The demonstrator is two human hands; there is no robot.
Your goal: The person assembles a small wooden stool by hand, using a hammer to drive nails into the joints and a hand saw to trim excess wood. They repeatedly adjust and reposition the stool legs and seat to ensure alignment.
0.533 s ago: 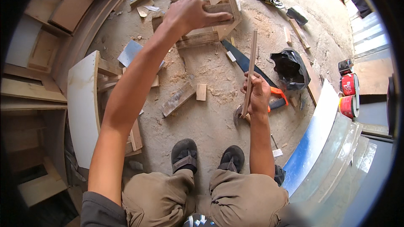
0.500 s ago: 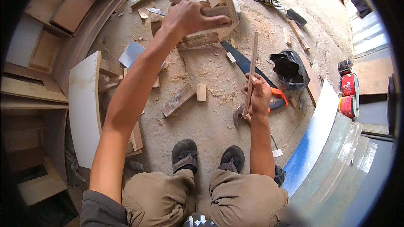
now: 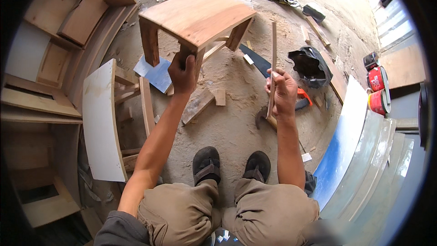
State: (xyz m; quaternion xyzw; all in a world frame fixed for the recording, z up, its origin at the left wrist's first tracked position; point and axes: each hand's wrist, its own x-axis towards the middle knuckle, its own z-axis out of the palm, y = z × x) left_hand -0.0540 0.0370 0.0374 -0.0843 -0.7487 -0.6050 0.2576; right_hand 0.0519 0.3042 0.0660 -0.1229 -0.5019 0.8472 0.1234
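A small wooden stool (image 3: pixel 200 13) is held up in front of me, its flat top facing upward and its legs pointing down. My left hand (image 3: pixel 184 70) is wrapped round the near leg, just under the corner of the top. In my right hand (image 3: pixel 283 91) a thin wooden strip (image 3: pixel 273 41) stands nearly upright, gripped near its lower part. Below that hand, a hammer (image 3: pixel 261 117) lies on the floor. A handsaw (image 3: pixel 259 61) with an orange and black handle lies behind the strip, partly covered by my right hand.
Wood offcuts (image 3: pixel 198 106) and sawdust lie on the floor ahead of my feet. A white-faced panel frame (image 3: pixel 101 123) stands at the left, before wooden cabinets (image 3: pixel 41 155). To the right are a black plastic bag (image 3: pixel 310 66), cans (image 3: pixel 377 101) and a blue-white sheet (image 3: pixel 341 146).
My left hand has shifted its hold to a leg, and the stool has turned so its top now faces up. My right hand keeps the strip in about the same place.
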